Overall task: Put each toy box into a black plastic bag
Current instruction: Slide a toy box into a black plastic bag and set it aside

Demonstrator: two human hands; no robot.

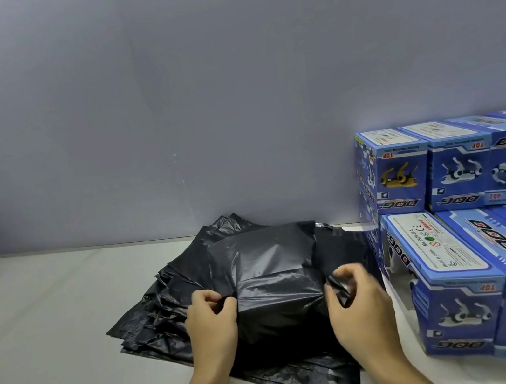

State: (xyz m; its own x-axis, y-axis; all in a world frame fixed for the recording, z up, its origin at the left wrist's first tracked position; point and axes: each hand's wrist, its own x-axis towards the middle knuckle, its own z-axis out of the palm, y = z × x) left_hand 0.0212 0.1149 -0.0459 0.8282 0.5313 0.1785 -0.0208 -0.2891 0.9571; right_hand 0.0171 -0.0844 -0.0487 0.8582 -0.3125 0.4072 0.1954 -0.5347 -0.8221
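While both hands pinch its slack corners, the filled black bag (pixel 275 275) sits on the stack of flat black bags (pixel 170 306), apparently with a toy box inside, though the film hides it. The left hand (pixel 212 324) and right hand (pixel 359 304) could tear the thin, glossy, crinkled film over the hard corners. Rigid blue cardboard DOG boxes (pixel 474 242) wait stacked just beside.
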